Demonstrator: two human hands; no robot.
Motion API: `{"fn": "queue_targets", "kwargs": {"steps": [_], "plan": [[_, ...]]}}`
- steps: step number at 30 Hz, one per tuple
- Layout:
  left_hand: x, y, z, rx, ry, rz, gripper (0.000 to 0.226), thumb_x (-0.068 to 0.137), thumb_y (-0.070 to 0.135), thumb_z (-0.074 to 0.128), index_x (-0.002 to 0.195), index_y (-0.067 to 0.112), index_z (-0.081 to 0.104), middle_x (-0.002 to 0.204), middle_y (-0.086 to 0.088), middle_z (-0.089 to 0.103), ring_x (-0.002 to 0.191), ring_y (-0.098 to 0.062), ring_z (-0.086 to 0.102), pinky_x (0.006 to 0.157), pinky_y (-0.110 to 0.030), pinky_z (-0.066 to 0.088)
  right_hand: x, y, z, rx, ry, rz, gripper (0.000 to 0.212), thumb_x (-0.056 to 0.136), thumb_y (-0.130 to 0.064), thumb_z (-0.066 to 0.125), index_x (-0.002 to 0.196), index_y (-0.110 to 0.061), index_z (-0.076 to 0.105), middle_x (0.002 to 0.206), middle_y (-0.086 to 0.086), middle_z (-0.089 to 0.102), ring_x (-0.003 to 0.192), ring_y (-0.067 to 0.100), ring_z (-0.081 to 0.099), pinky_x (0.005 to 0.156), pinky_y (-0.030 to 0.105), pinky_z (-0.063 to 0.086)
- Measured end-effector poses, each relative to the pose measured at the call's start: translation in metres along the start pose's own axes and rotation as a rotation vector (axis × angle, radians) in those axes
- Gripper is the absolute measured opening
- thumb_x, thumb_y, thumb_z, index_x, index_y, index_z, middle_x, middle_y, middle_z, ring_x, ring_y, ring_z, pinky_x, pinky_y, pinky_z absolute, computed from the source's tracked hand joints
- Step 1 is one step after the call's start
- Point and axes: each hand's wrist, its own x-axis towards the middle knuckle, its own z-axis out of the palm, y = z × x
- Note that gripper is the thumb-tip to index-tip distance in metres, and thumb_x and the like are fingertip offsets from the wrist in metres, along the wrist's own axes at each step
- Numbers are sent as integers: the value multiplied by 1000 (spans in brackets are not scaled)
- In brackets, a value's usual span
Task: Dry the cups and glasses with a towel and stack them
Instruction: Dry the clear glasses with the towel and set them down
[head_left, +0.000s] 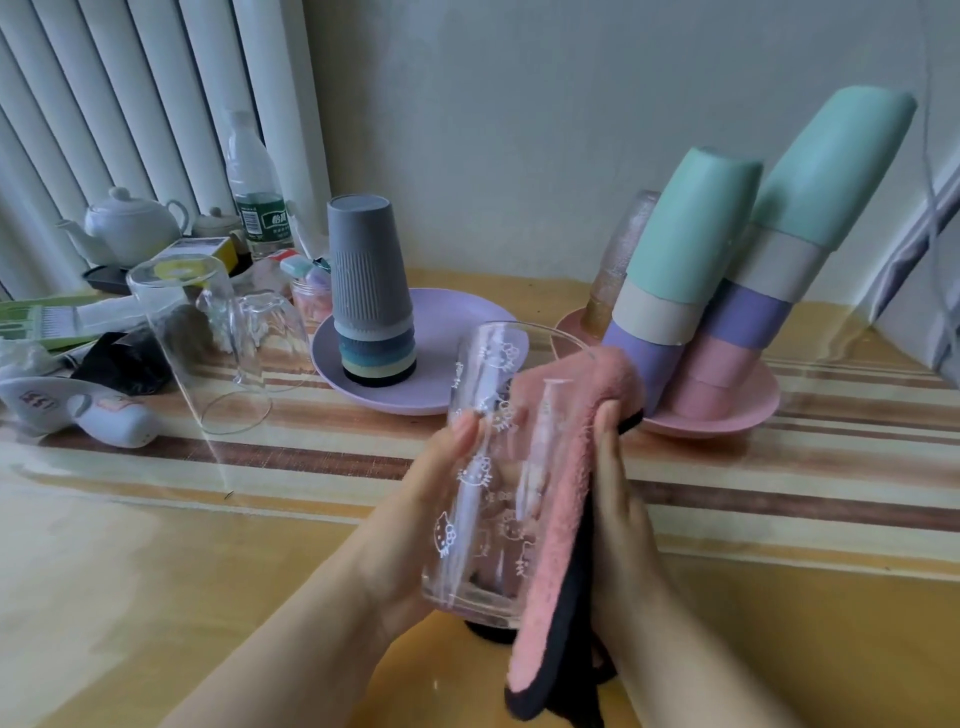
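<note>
My left hand (415, 514) grips a tall clear glass (480, 467) printed with white cartoon cats, held above the table near the front centre. My right hand (618, 499) presses a pink towel with black trim (561, 493) against the glass's right side and over its rim. An upside-down stack of cups with a grey cup on top (370, 280) stands on a lilac plate (441, 374). Two leaning stacks of pastel cups (737, 270) rest on a pink plate (727, 421). Two clear glasses (197, 338) stand upside down at the left.
A white teapot (127, 223), a plastic water bottle (254, 192), boxes and small clutter crowd the back left. A glittery glass (621, 260) stands behind the pastel stacks. The striped tablecloth lies under a clear cover (156, 545). A radiator and wall close the back.
</note>
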Motion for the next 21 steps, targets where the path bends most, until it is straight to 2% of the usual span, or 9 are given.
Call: {"fn": "queue_targets", "kwargs": {"steps": [2,4,5,7,9,12,14,17,21], "plan": [[-7,3,-4,-98,-96,43,72,61,62,77,117,17,70,102,-11,70,85,-22,69,72,-31,56,-8,6,6,-155,-81,-36,68,68,-69,36,113,-24,61,120,-2,65,104,8,62,87,14,47],[-10,2,-10,-177,-80,85,82,54,64,80,119,16,68,108,-13,64,92,-25,64,75,-31,56,-10,16,12,-237,-165,-94,90,69,-87,34,135,-28,49,137,-18,49,130,1,42,112,21,27],[-9,3,-10,-165,-37,106,83,55,64,79,122,17,67,118,-12,61,101,-27,63,78,-32,57,-11,16,16,-248,-171,-100,92,69,-89,29,140,-33,43,142,-24,41,134,-8,32,115,18,19],[-7,6,-9,-122,71,174,68,64,64,72,118,22,70,124,-8,66,111,-22,65,86,-32,56,-9,16,16,-209,-179,-131,84,68,-79,31,140,-37,38,143,-31,35,131,-20,25,110,6,14],[-8,6,-8,-11,230,272,60,78,63,60,125,27,64,128,1,65,118,-14,62,99,-32,49,-9,14,16,-132,-167,-160,69,74,-69,41,136,-38,40,139,-32,41,127,-21,31,108,6,20],[-3,1,-7,295,397,404,59,89,63,43,135,28,52,135,14,57,125,0,51,103,-23,39,-2,13,12,-149,-97,-189,35,84,-59,44,118,-49,44,115,-51,47,113,-30,37,94,-4,27],[-1,-2,-7,239,323,345,50,97,55,38,124,18,58,124,8,62,115,-9,56,97,-28,41,2,13,10,-234,-77,-284,36,89,-57,44,123,-48,42,122,-47,47,116,-28,36,94,-4,27],[-1,-1,-8,131,200,228,49,84,56,57,127,33,57,127,9,64,110,-9,63,95,-34,45,4,19,16,-298,-114,-402,51,90,-43,45,139,-35,31,150,-18,34,135,-12,26,109,7,21],[-9,-4,-9,176,159,188,45,75,41,66,120,34,61,116,6,71,111,-14,66,99,-42,50,4,20,17,-287,-112,-477,59,90,-41,43,145,-24,27,151,-18,28,137,-12,22,107,4,19]]}}
